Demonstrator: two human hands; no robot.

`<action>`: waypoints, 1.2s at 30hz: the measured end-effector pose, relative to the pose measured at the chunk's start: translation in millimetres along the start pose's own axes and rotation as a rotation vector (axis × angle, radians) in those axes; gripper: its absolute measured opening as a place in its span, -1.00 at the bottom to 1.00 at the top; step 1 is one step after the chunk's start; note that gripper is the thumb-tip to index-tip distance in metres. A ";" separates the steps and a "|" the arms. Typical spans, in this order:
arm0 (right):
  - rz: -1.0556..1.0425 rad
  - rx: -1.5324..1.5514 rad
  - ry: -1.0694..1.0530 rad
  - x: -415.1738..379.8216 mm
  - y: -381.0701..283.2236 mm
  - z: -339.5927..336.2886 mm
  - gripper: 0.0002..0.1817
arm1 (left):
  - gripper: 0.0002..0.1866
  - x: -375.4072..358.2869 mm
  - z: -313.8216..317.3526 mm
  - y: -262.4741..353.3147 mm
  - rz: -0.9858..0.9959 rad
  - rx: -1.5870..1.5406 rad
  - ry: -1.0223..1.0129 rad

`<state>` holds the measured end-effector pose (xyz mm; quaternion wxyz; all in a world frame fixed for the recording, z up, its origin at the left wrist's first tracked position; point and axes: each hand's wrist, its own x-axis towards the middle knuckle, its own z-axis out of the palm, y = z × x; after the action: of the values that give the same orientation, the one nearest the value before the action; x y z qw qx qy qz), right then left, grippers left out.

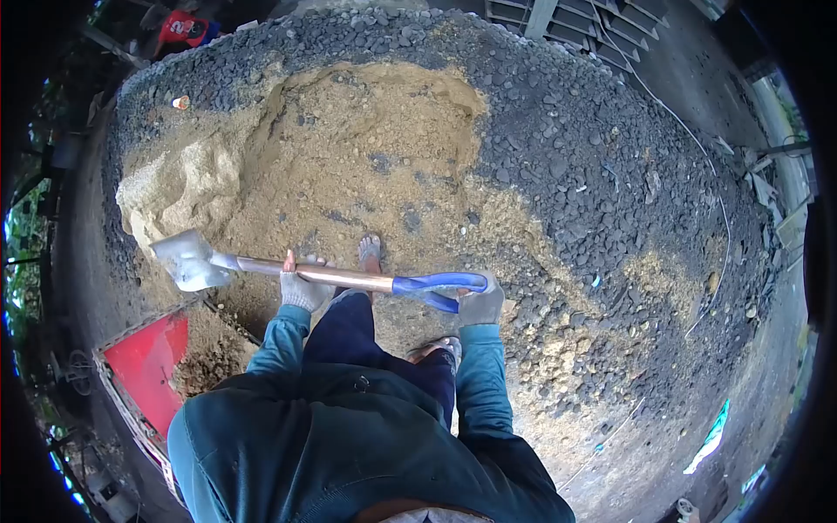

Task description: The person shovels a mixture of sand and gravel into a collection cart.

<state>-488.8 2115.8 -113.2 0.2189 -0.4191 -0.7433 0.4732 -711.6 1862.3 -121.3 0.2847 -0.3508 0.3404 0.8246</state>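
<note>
A shovel lies crosswise in front of me, its metal blade out to the left beside the pale sand. My left hand, in a grey glove, is closed around the shaft, with one finger or the thumb sticking up. My right hand, gloved too, grips the end of the blue D-shaped handle. No clear load shows on the blade, which is partly blurred. Below the blade stands a red tray-like container with brown sandy soil in its right part.
My bare feet stand on brown sand. Dark gravel is heaped behind and to the right. A red and blue object sits at the far left. A thin cable runs along the right side, and wooden slats stand at the back.
</note>
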 end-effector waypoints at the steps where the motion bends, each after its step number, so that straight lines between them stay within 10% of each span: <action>1: 0.178 0.059 0.056 -19.7 70.9 12.8 -0.86 | -0.52 23.7 -1.4 -12.9 -0.019 -0.009 0.023; 4: 0.671 0.179 0.323 -118.0 224.3 29.2 -0.86 | -0.60 149.4 -57.5 -91.3 -0.245 -0.002 -0.018; 8: 1.317 0.375 0.766 -233.8 222.3 -25.7 -0.90 | -0.72 178.4 -31.4 -237.0 -0.845 0.451 0.144; 13: 1.238 -0.123 0.943 -117.1 118.0 -88.6 -0.81 | -0.73 151.7 43.8 -375.4 -1.053 0.456 -0.052; 16: 0.955 -0.338 0.741 50.9 83.1 -65.0 -0.75 | -0.81 226.8 144.0 -332.2 -1.089 0.166 0.065; 21: 0.583 -0.300 0.426 255.9 132.2 163.2 -0.76 | -0.68 568.3 189.2 -95.4 -0.631 0.042 -0.067; 36: 0.812 0.012 0.251 180.8 99.0 94.1 -0.91 | -0.74 405.0 57.8 -109.6 -0.520 -0.149 0.221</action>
<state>-615.5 2236.9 -256.9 0.1059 -0.7310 -0.4827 0.4705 -895.9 2066.1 -443.5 0.4213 -0.5339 0.2065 0.7034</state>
